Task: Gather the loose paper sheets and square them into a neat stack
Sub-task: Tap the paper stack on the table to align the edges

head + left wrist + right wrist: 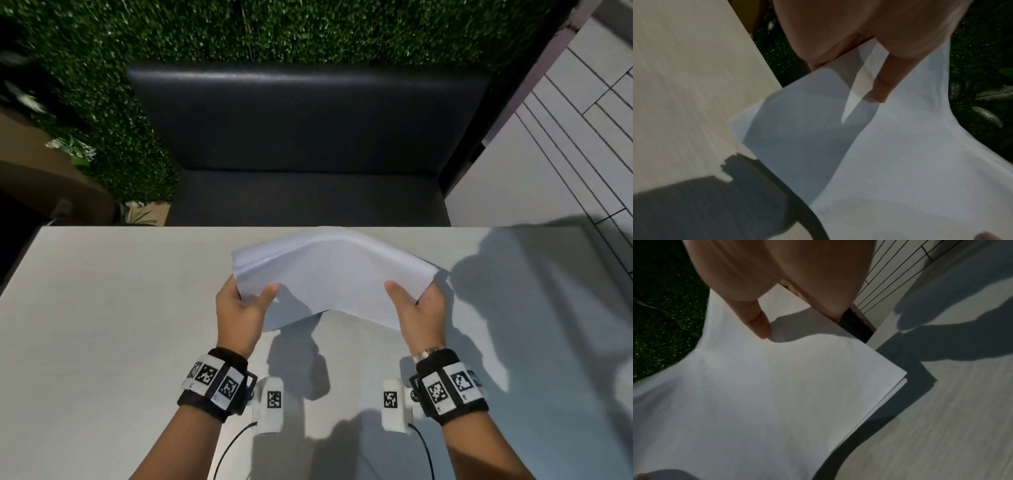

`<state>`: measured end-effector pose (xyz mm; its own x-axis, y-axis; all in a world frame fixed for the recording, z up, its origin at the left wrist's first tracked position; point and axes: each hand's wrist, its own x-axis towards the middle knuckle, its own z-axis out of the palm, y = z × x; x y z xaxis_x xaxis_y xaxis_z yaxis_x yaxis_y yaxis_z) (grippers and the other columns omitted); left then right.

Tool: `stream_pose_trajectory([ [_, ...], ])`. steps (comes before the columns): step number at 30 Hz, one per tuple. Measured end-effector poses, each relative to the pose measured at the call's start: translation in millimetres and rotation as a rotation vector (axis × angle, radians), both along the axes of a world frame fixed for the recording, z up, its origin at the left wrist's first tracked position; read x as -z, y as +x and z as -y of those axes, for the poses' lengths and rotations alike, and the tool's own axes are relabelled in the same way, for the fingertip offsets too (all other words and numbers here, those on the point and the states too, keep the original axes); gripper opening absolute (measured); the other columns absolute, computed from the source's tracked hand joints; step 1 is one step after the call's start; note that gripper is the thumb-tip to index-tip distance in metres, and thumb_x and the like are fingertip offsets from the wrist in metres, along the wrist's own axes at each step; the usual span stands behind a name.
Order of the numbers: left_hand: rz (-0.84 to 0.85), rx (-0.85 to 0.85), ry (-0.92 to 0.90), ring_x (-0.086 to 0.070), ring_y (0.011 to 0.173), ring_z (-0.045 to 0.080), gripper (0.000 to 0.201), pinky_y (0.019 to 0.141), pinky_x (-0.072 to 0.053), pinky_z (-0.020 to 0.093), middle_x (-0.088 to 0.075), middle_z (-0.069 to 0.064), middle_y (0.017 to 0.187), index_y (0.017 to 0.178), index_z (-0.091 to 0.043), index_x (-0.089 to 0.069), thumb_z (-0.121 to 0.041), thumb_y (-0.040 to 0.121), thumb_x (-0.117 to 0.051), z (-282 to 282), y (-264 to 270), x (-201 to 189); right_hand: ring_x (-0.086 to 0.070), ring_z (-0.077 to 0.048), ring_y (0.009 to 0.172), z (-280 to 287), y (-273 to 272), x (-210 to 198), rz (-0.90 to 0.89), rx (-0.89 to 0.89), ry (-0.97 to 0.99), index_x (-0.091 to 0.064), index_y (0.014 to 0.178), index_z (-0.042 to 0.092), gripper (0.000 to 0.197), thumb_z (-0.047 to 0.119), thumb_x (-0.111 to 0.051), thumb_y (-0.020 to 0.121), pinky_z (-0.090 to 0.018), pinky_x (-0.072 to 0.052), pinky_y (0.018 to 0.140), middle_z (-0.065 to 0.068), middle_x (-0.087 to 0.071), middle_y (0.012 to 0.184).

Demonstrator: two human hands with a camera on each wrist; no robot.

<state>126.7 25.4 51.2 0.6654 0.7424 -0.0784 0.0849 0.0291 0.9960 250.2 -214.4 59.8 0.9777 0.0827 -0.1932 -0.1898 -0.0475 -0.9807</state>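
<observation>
Lighting: hard, from above — crisp dark shadows on the table (102,308) below the fingers. Wrist views dim, motion-blurred; head view's edges bowed.

- The paper sheets (329,274), centre of the head view, are thin white paper, matt and smooth, and bend limply.
- The counter (102,325) is pale and matt, with a faint streaked grain in the wrist views.
- The seat (305,137), upper centre, looks like dark leather with a soft sheen.
- The hedge wall (102,51), upper left, is rough green foliage.
- The wristbands (214,383) are black cloth.
</observation>
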Motion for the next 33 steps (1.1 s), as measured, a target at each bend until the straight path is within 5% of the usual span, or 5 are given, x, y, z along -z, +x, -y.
stream_pose_trajectory([
  [9,-0.071,0.167,0.028,-0.067,0.094,0.029,0.011,0.085,-0.05,0.045,-0.071,0.019,0.093,0.074,-0.009,-0.064,-0.004,0.067,-0.07,-24.8,5.3,27.5,-0.06,-0.024,0.077,1.7,21.1,12.6,0.004,-0.118,0.029,-0.055,0.073,0.013,0.039,-0.025,-0.055,0.065,-0.033,-0.047,0.071,-0.009,-0.062,0.079],
  [15,-0.037,0.23,0.013,-0.064,0.07,0.017,0.017,0.064,-0.054,0.025,-0.066,0.017,0.075,0.075,0.009,-0.059,0.022,0.069,-0.069,-16.4,-3.6,11.9,-0.058,-0.02,0.072,11.9,10.1,4.6,0.149,-0.117,0.016,-0.059,0.067,0.017,0.04,-0.022,-0.065,0.062,-0.028,-0.048,0.066,-0.002,-0.062,0.07],
  [20,-0.14,0.352,0.065,-0.074,0.089,0.011,0.033,0.08,-0.056,0.024,-0.079,-0.004,0.089,0.087,-0.015,-0.076,0.014,0.07,-0.072,-7.4,-31.0,26.2,-0.07,-0.02,0.088,28.6,-12.4,21.2,0.1,-0.278,-0.081,-0.071,0.09,0.01,0.042,-0.023,-0.065,0.066,-0.028,-0.053,0.08,-0.011,-0.074,0.09],
  [27,-0.149,0.33,0.032,-0.074,0.081,0.01,0.032,0.073,-0.057,0.022,-0.08,0.0,0.085,0.086,-0.008,-0.077,0.02,0.073,-0.072,-7.4,-25.2,20.6,-0.07,-0.014,0.083,33.2,-12.0,16.5,0.121,-0.282,-0.099,-0.075,0.088,0.01,0.037,-0.021,-0.071,0.068,-0.025,-0.054,0.075,0.004,-0.076,0.084],
  [33,-0.283,0.375,0.151,-0.069,0.075,-0.007,0.037,0.069,-0.047,0.008,-0.075,-0.026,0.079,0.083,-0.021,-0.073,0.014,0.072,-0.077,-12.7,-21.8,29.3,-0.07,-0.01,0.08,33.1,-11.4,19.2,0.072,-0.265,-0.095,-0.076,0.079,0.028,0.046,-0.017,-0.072,0.072,-0.023,-0.055,0.074,0.009,-0.076,0.081],
])
